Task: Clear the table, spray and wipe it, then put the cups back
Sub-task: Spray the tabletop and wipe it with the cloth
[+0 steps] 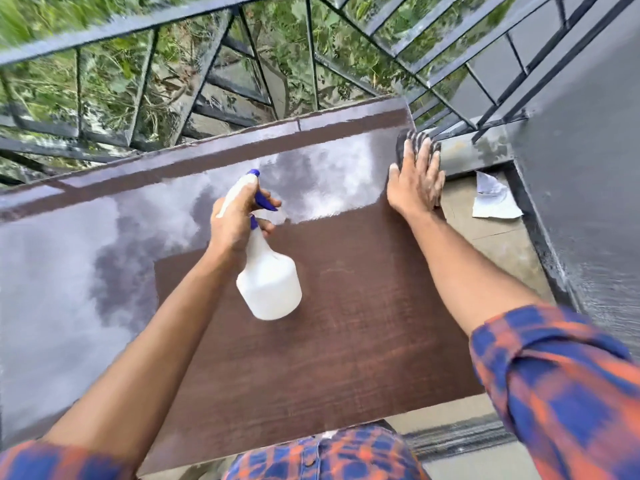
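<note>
A glossy dark brown table (346, 323) fills the middle of the view, with sky reflected on its far and left parts. My left hand (239, 220) grips a white spray bottle (268, 285) with a blue trigger, held above the table's middle, its nozzle pointing away from me. My right hand (414, 183) lies flat, fingers spread, pressing a dark striped cloth (417, 140) at the table's far right corner. No cups are in view.
A black metal railing (207, 84) runs just behind the table, with greenery beyond. A grey wall (581, 168) and ledge stand to the right. A crumpled white paper (493, 199) lies on the floor beside the table's right edge.
</note>
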Motion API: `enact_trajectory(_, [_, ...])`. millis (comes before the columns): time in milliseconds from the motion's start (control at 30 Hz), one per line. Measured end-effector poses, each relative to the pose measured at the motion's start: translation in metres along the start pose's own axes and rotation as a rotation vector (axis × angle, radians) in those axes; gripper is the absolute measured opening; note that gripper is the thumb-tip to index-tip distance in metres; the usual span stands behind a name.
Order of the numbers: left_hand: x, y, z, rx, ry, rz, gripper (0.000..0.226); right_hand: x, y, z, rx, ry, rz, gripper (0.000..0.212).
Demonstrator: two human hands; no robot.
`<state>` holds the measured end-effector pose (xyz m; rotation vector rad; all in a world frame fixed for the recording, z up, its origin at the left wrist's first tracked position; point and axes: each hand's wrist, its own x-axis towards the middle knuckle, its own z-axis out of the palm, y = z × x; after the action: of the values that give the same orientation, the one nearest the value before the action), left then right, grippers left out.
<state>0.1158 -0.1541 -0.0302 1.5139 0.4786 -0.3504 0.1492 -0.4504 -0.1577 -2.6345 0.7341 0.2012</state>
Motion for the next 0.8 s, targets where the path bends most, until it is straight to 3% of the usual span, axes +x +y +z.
enact_trajectory(333, [0.08, 0.032, -0.081, -0.078, 0.085, 0.033, 0.034, 0.07, -0.099, 0.011, -0.069, 0.063, 0.083, 0.064])
enact_trajectory(500, [0.095, 0.03, -0.145, -0.108, 0.126, 0.033, 0.032, 0.051, -0.172, 0.046, -0.126, 0.057, -0.084, 0.062])
enact_trajectory(800, [0.086, 0.025, -0.264, -0.131, 0.271, 0.019, 0.033, -0.065, -0.38, 0.163, -0.166, -0.077, -0.525, 0.064])
